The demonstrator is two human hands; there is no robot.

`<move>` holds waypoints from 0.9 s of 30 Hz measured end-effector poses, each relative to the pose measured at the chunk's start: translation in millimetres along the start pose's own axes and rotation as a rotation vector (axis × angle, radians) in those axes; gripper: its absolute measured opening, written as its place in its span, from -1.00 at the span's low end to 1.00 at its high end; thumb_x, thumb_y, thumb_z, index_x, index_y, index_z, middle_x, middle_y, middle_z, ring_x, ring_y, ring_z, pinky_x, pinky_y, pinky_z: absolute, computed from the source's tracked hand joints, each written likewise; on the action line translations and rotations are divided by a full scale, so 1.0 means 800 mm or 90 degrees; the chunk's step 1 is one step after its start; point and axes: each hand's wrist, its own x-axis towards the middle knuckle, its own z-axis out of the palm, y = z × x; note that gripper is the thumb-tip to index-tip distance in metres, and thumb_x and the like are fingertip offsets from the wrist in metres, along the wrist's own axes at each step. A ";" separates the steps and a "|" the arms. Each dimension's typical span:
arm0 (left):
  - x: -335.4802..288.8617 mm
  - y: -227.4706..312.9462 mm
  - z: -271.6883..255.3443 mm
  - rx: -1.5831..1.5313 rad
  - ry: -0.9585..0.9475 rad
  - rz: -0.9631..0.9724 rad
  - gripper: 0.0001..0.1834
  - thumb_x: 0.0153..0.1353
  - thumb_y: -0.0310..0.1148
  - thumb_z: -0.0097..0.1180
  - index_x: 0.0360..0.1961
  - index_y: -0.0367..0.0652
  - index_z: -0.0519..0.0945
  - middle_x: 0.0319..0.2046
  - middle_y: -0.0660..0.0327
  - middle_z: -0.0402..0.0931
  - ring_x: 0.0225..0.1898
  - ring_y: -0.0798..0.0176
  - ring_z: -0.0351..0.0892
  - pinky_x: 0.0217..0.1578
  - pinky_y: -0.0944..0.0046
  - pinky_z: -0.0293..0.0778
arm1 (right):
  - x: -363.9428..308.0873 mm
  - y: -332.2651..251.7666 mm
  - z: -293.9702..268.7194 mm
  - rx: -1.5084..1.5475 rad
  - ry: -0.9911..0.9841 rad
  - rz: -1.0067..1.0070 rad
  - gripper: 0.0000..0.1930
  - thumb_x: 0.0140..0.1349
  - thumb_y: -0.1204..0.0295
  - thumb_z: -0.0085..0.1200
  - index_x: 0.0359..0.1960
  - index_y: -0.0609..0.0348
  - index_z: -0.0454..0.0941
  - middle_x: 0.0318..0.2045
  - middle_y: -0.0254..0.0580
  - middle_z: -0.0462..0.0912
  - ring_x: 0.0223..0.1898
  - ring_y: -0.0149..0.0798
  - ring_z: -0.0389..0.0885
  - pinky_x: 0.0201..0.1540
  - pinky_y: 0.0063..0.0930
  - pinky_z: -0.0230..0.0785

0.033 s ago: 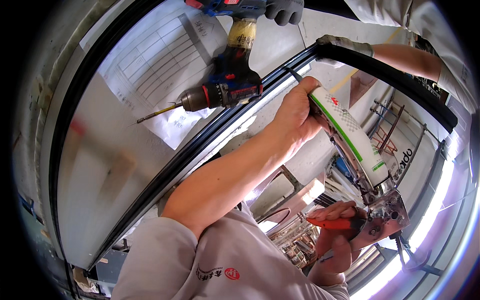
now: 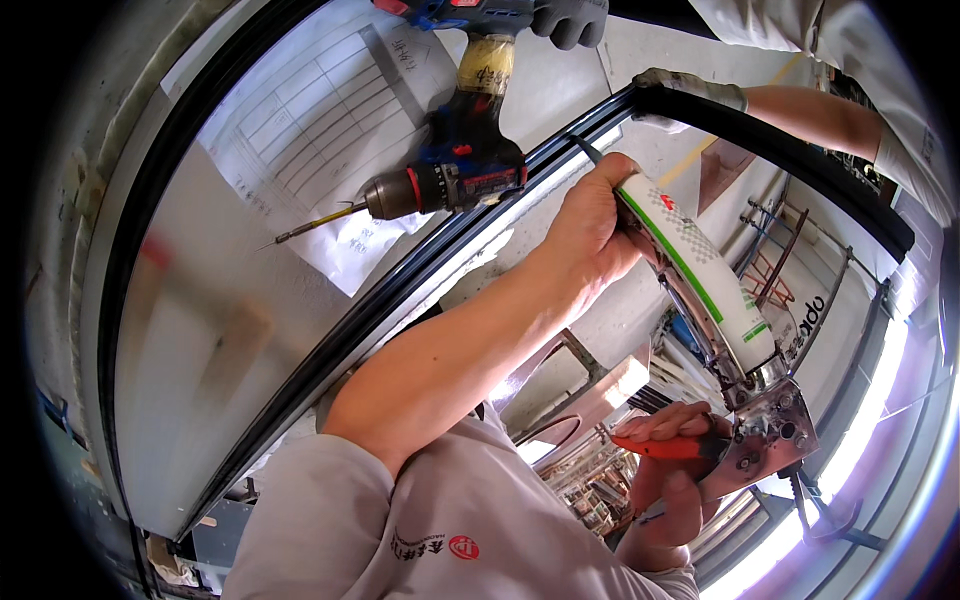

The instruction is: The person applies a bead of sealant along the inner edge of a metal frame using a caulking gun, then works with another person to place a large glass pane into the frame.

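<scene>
My two hands hold a caulking gun loaded with a white sealant cartridge that has a green stripe. My left hand wraps round the front end of the cartridge, close behind the nozzle. The nozzle's tip meets a black frame, at a spot along its upper part. At the rear, my right hand grips the gun's handle and its red lever. Part of the left fingers is hidden behind the cartridge.
A co-worker's gloved hand holds the frame's corner; another dark glove is at the base of a cordless drill. The drill's long bit points left over a paper drawing. Metal racks stand behind at right.
</scene>
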 end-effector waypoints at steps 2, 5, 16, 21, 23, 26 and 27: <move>-0.011 0.003 -0.004 0.001 0.000 -0.003 -0.87 0.21 -0.40 0.08 -0.35 -0.21 0.42 -0.38 0.15 0.37 -0.35 0.21 0.45 -0.25 0.05 0.56 | -0.009 0.001 0.007 0.000 -0.008 0.000 -0.55 0.10 0.43 0.15 0.03 0.27 0.37 -0.25 -0.01 0.45 -0.21 -0.06 0.50 -0.13 -0.08 0.48; -0.024 0.006 -0.013 -0.005 -0.005 0.006 -0.88 0.21 -0.41 0.08 -0.38 -0.20 0.42 -0.41 0.16 0.38 -0.38 0.21 0.45 -0.26 0.05 0.57 | -0.022 0.004 0.016 0.008 0.016 0.012 -0.56 0.07 0.35 0.22 -0.05 0.24 0.37 -0.23 -0.03 0.44 -0.20 -0.10 0.53 -0.09 -0.13 0.51; -0.060 0.016 -0.042 -0.014 0.010 -0.005 -0.88 0.22 -0.40 0.08 -0.35 -0.21 0.42 -0.38 0.10 0.40 -0.35 0.15 0.48 -0.23 -0.05 0.57 | -0.062 0.018 0.030 0.028 -0.019 -0.022 -0.57 0.09 0.38 0.21 -0.03 0.25 0.38 -0.25 -0.03 0.45 -0.23 -0.08 0.53 -0.13 -0.05 0.52; -0.070 0.022 -0.054 -0.029 -0.017 -0.012 -0.87 0.19 -0.42 0.10 -0.33 -0.24 0.43 -0.38 0.03 0.43 -0.33 0.06 0.53 -0.16 -0.21 0.58 | -0.077 0.015 0.035 0.018 -0.016 0.000 -0.59 0.07 0.39 0.23 -0.09 0.23 0.36 -0.25 -0.05 0.42 -0.22 -0.09 0.53 -0.07 -0.06 0.52; -0.072 0.023 -0.057 -0.045 -0.017 -0.018 -0.87 0.19 -0.42 0.10 -0.33 -0.24 0.43 -0.39 0.03 0.43 -0.34 0.06 0.53 -0.16 -0.21 0.58 | -0.082 0.014 0.038 0.019 -0.012 0.012 -0.61 0.07 0.41 0.20 -0.10 0.24 0.35 -0.25 -0.05 0.41 -0.22 -0.10 0.52 -0.07 -0.06 0.52; -0.075 0.023 -0.059 -0.042 -0.018 -0.007 -0.86 0.18 -0.42 0.11 -0.33 -0.23 0.43 -0.40 0.04 0.42 -0.36 0.07 0.52 -0.16 -0.21 0.58 | -0.085 0.013 0.041 0.021 -0.011 0.017 -0.62 0.07 0.43 0.18 -0.10 0.23 0.35 -0.25 -0.05 0.41 -0.22 -0.10 0.51 -0.06 -0.06 0.52; -0.078 0.022 -0.059 -0.038 0.006 -0.003 -0.86 0.18 -0.42 0.11 -0.34 -0.23 0.42 -0.40 0.05 0.41 -0.36 0.07 0.51 -0.16 -0.21 0.58 | -0.086 0.012 0.042 0.017 -0.003 0.020 -0.63 0.08 0.43 0.18 -0.10 0.23 0.35 -0.24 -0.05 0.40 -0.22 -0.10 0.51 -0.05 -0.06 0.52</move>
